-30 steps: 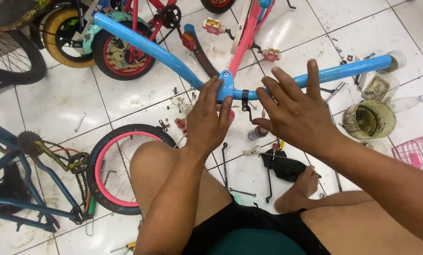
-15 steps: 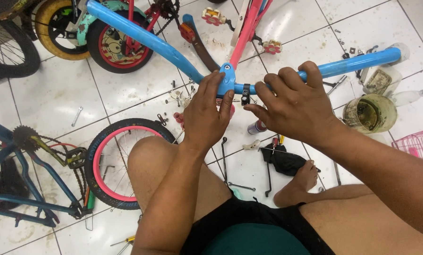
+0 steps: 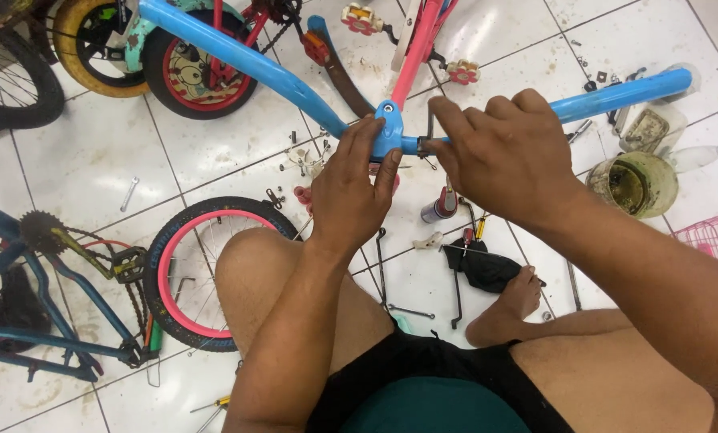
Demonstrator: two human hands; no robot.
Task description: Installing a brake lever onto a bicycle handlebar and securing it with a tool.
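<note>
- The blue handlebar [image 3: 247, 64] is held up over the tiled floor [image 3: 78, 160], crossing the view from 10 o'clock to 3 o'clock; its centre clamp [image 3: 389, 128] sits just above the middle of the view, where the pink frame tube [image 3: 417, 48] comes down from 12 o'clock to meet it.
- The left hand [image 3: 349, 188] steadies the clamp from 7 o'clock, its fingers [image 3: 367, 136] curled up against the blue metal and the thumb pressed to the clamp's side.
- The right hand [image 3: 507, 152] reaches in from 4 o'clock, its fingers closed on a small dark fitting [image 3: 425, 144] on the bar just beside the clamp; whether this is a bolt or a tool I cannot tell.
- Judged from this, the bar is already seated at the clamp and the fastening there is in hand, not finished.
- Much looks left: a loose wheel with a pink rim [image 3: 202, 269] lies at 8 o'clock, pedals [image 3: 359, 16] at 12 o'clock, and small parts and a screwdriver [image 3: 439, 207] lie scattered under the hands.
</note>
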